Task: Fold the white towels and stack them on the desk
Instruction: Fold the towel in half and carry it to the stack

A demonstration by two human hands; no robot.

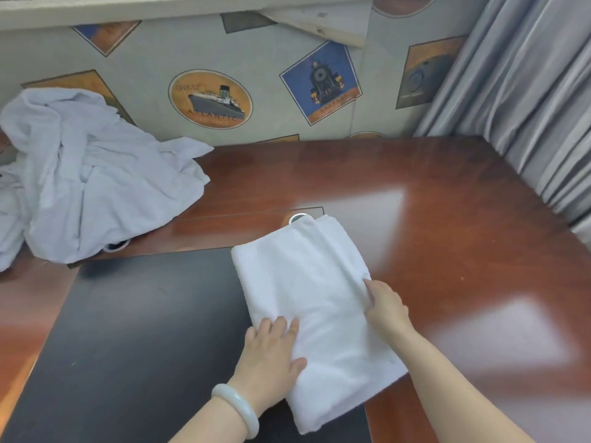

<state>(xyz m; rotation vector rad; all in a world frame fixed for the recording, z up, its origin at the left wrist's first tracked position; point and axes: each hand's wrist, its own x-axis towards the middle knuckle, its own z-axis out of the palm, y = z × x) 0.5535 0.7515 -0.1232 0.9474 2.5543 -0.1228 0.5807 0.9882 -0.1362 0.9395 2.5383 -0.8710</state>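
A white towel point(307, 282), folded into a long strip, lies at a slant on the desk point(431, 193), half over the black desk pad point(144, 330). My left hand point(271, 350) rests flat on the strip's near left part with its fingers straight. My right hand point(385, 306) touches the strip's right edge with its fingers extended along the fold. A heap of unfolded white towels point(86, 174) sits at the far left of the desk against the wall.
The desk is reddish wood with a glossy top. A round metal grommet point(299, 218) shows just beyond the towel's far end, and another point(116, 245) peeks out under the heap. Grey curtains point(527, 100) hang along the right side. Patterned wallpaper point(256, 75) backs the desk.
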